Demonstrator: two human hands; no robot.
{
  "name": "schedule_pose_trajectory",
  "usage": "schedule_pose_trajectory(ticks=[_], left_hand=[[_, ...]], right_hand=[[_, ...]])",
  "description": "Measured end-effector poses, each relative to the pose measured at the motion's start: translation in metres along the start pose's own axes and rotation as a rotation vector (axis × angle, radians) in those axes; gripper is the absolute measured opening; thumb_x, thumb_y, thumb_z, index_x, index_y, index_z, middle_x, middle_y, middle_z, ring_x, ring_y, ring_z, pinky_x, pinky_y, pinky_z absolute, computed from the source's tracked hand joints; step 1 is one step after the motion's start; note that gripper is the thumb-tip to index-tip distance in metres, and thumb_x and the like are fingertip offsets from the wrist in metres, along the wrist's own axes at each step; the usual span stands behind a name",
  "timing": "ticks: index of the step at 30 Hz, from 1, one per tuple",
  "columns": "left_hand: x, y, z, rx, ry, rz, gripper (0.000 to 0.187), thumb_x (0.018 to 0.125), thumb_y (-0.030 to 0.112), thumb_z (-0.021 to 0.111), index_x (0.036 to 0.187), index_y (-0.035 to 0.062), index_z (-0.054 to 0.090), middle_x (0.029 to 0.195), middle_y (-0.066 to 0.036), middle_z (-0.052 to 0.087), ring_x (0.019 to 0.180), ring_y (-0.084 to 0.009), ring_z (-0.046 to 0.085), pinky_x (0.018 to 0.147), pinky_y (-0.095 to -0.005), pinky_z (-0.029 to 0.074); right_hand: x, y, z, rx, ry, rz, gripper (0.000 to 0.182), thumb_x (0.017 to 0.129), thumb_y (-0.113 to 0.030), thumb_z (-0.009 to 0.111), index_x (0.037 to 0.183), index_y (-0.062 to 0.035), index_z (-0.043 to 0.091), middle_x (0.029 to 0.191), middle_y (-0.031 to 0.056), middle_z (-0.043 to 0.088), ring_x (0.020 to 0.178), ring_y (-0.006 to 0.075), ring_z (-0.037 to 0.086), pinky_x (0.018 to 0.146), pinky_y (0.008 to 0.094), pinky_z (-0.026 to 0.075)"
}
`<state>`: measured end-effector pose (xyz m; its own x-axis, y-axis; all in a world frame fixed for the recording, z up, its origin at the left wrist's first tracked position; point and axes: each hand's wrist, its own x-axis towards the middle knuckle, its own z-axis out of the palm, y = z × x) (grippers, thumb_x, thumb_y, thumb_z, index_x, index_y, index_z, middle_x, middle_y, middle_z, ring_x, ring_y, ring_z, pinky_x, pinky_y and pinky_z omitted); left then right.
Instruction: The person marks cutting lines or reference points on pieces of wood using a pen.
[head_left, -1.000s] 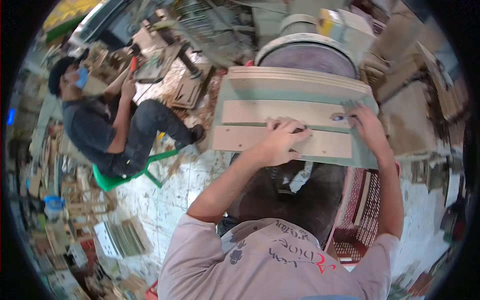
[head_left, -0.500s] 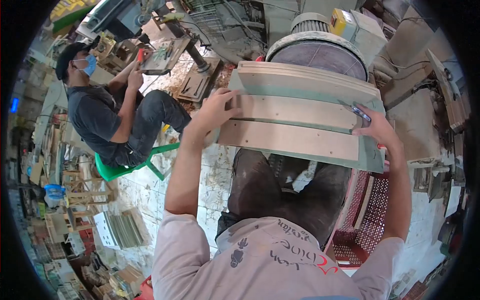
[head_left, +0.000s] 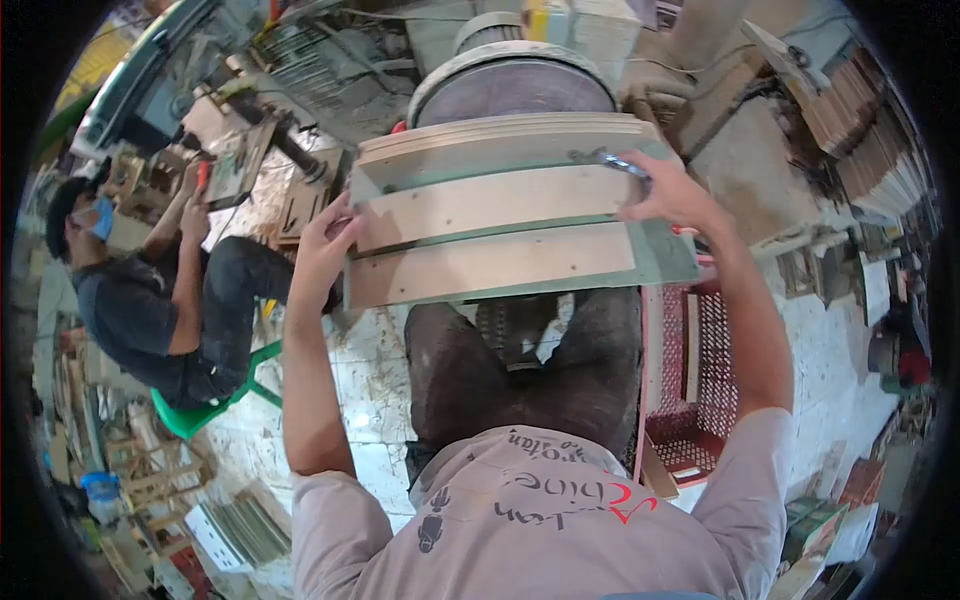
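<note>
Left hand (head_left: 322,243): at nine o'clock of the work table, fingers curled over the left end of the upper wooden board (head_left: 490,202), thumb side toward the lower wooden board (head_left: 492,263); closed on the board end.

Right hand (head_left: 668,192): at two o'clock of the table, pressed on the upper board's right end, with a small metallic tool (head_left: 612,160) under the fingers; possibly a pen or blade, too blurred to tell. Closed on that tool, as far as seen.

Upper wooden board: pale, long, lying across the green table (head_left: 668,257), left end lower than right. Lower wooden board: same kind, just beside it toward six o'clock, a narrow green strip between the two.

Curved plywood stack (head_left: 500,138): at twelve o'clock of the boards, along the table's far edge.

Sanding disc (head_left: 510,88): round, dark, upright behind the stack, at twelve o'clock.

Red perforated crate (head_left: 690,380): on the floor at four o'clock, beside the wearer's right leg.

Second person (head_left: 140,300): at nine o'clock, well apart, seated on a green stool (head_left: 215,395), dark clothing, both hands raised to another machine.

Tiled floor (head_left: 350,380): dusty, pale, with wooden parts at seven o'clock.
</note>
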<state>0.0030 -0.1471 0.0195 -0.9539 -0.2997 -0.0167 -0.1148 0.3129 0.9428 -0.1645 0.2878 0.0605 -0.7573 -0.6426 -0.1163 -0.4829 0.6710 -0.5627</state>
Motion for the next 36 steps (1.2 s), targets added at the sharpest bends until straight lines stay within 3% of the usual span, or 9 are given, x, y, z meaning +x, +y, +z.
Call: schedule_pose_trajectory(ticks=[5, 10, 11, 13, 15, 17, 19, 25, 36], left_hand=[[-0.017, 0.051, -0.002, -0.578, 0.111, 0.077, 0.052, 0.098, 0.021, 0.054, 0.141, -0.0034, 0.037, 0.129, -0.012, 0.054, 0.11, -0.0165, 0.057, 0.091, -0.0284, 0.047], [-0.023, 0.075, -0.015, -1.001, -0.137, 0.365, 0.07, 0.099, 0.054, 0.032, 0.146, 0.0033, 0.026, 0.141, -0.018, 0.043, 0.114, -0.0271, 0.057, 0.1, -0.0408, 0.046], [-0.023, 0.075, -0.015, -1.2, -0.308, 0.424, 0.075, 0.097, 0.061, 0.028, 0.147, 0.0046, 0.025, 0.142, -0.018, 0.041, 0.115, -0.0286, 0.057, 0.102, -0.0426, 0.044], [-0.024, 0.072, -0.01, -1.227, -0.402, 0.444, 0.083, 0.094, 0.067, 0.024, 0.147, 0.0025, 0.023, 0.141, -0.019, 0.044, 0.123, -0.0321, 0.051, 0.105, -0.0446, 0.041], [-0.033, 0.082, 0.005, -0.916, -0.098, 0.257, 0.083, 0.094, 0.067, 0.023, 0.148, 0.0038, 0.023, 0.138, -0.019, 0.047, 0.121, -0.034, 0.053, 0.105, -0.0468, 0.04], [-0.026, 0.062, 0.012, -0.911, -0.137, 0.238, 0.075, 0.096, 0.062, 0.028, 0.146, 0.0049, 0.03, 0.138, -0.017, 0.048, 0.123, -0.0326, 0.051, 0.105, -0.0456, 0.04], [-0.02, 0.048, 0.028, -0.334, -0.246, 0.251, 0.059, 0.094, 0.044, 0.052, 0.141, 0.0091, 0.04, 0.139, -0.014, 0.049, 0.119, -0.0277, 0.054, 0.1, -0.0412, 0.043], [-0.031, 0.043, 0.099, 0.786, -0.497, 0.577, 0.067, 0.078, 0.033, 0.073, 0.138, 0.0159, 0.047, 0.136, -0.013, 0.049, 0.126, -0.0318, 0.046, 0.104, -0.0421, 0.038], [-0.093, 0.054, 0.065, 0.947, -0.444, 0.229, 0.071, 0.072, 0.033, 0.074, 0.133, 0.0131, 0.044, 0.118, -0.016, 0.051, 0.108, -0.0345, 0.053, 0.09, -0.0416, 0.047]], right_hand=[[-0.042, -0.023, -0.002, -0.133, 0.132, -0.025, 0.075, 0.065, -0.021, 0.078, 0.131, -0.0007, 0.049, 0.12, 0.0168, 0.06, 0.112, 0.0279, 0.057, 0.098, 0.0347, 0.043], [-0.092, 0.0, 0.036, 0.237, 0.139, -0.091, 0.071, 0.065, -0.016, 0.077, 0.126, 0.0061, 0.051, 0.114, 0.0122, 0.062, 0.107, 0.0179, 0.057, 0.095, 0.0328, 0.043], [-0.107, 0.001, 0.059, 0.728, 0.134, 0.01, 0.076, 0.066, -0.029, 0.08, 0.126, 0.0083, 0.051, 0.114, 0.0107, 0.061, 0.107, 0.0195, 0.058, 0.095, 0.0337, 0.045], [-0.131, 0.022, 0.094, 0.786, 0.057, 0.015, 0.092, 0.067, -0.058, 0.076, 0.127, 0.0072, 0.051, 0.109, 0.0091, 0.062, 0.098, 0.0161, 0.06, 0.084, 0.0298, 0.049], [-0.15, 0.018, 0.147, 0.879, 0.049, 0.107, 0.096, 0.065, -0.069, 0.072, 0.126, 0.0024, 0.054, 0.094, 0.0064, 0.062, 0.081, 0.0107, 0.058, 0.069, 0.0237, 0.046], [-0.168, -0.015, 0.169, 1.362, 0.032, 0.157, 0.092, 0.065, -0.063, 0.077, 0.125, 0.0021, 0.054, 0.112, 0.0094, 0.06, 0.084, 0.0115, 0.057, 0.062, 0.0235, 0.041], [-0.18, -0.024, 0.179, 1.521, -0.017, 0.117, 0.091, 0.061, -0.059, 0.082, 0.123, 0.0022, 0.055, 0.123, 0.0119, 0.057, 0.087, 0.0165, 0.056, 0.063, 0.0245, 0.041], [-0.189, -0.031, 0.172, 1.613, 0.163, 0.004, 0.097, 0.055, -0.049, 0.088, 0.126, 0.0036, 0.049, 0.126, 0.0161, 0.055, 0.088, 0.0229, 0.056, 0.065, 0.0281, 0.043], [-0.218, 0.013, 0.174, 1.438, 0.537, -0.06, 0.104, 0.054, -0.057, 0.084, 0.134, -0.0028, 0.045, 0.126, 0.0141, 0.056, 0.074, 0.0162, 0.049, 0.054, 0.0254, 0.033]])
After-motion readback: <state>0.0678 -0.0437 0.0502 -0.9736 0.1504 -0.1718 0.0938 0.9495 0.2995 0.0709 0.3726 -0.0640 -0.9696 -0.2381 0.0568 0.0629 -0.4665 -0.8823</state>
